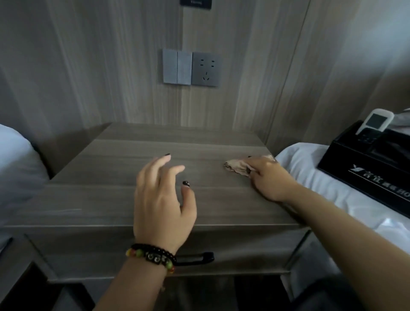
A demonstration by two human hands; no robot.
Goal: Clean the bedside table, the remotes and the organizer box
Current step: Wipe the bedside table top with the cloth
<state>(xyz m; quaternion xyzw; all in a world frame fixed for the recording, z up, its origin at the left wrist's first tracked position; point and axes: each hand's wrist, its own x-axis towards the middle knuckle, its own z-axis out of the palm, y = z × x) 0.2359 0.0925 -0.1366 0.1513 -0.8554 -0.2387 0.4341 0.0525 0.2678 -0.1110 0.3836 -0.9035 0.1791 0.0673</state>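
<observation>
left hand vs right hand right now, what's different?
The left hand is bare of any tool, fingers loosely spread above the bedside table; the right hand presses a crumpled beige cloth to the tabletop. The left wrist wears beaded bracelets; the right shows none. Both have dark-painted nails.

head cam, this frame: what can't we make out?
- Organizer box: right end cut off by the frame edge; its printed text stops there.
- Remotes: a white remote stands in the box, lower half hidden by the box wall; a dark one beside it is unclear.
- Cloth: mostly under the right hand, so its grip is hidden.
- Black wall plate: cut off at top, text blurred.
</observation>
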